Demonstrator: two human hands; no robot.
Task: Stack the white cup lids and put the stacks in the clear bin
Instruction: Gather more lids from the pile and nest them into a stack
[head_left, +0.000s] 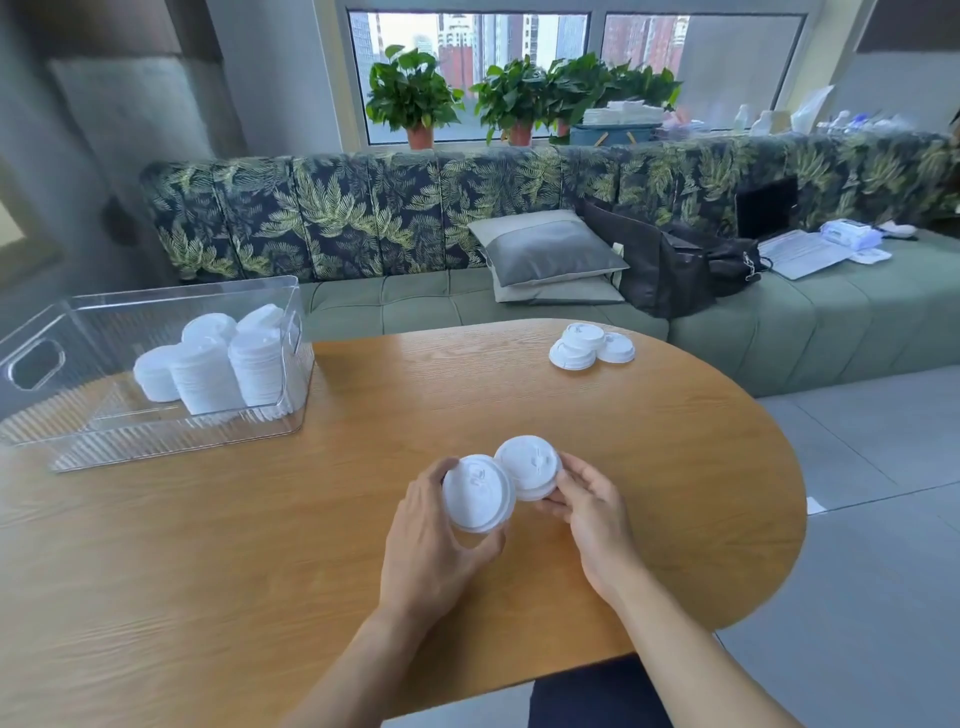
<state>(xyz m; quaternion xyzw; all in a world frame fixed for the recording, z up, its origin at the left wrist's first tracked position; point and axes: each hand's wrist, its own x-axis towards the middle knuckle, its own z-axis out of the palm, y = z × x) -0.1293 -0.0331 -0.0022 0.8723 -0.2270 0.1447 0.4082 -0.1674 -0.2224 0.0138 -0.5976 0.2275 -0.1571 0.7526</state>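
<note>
My left hand (431, 540) grips a short stack of white cup lids (478, 493) just above the wooden table (208, 545). Beside it, my right hand (592, 509) holds a second small stack of lids (527, 465), touching the first. A few loose white lids (589, 347) lie at the table's far edge, partly overlapping. The clear bin (62, 431) stands at the table's left and contains several tall lid stacks (218, 364) leaning against its right wall.
A green sofa (519, 306) with grey cushions, a dark bag and a laptop runs behind the table. Potted plants stand on the window sill. Grey tiled floor lies to the right of the table's rounded edge.
</note>
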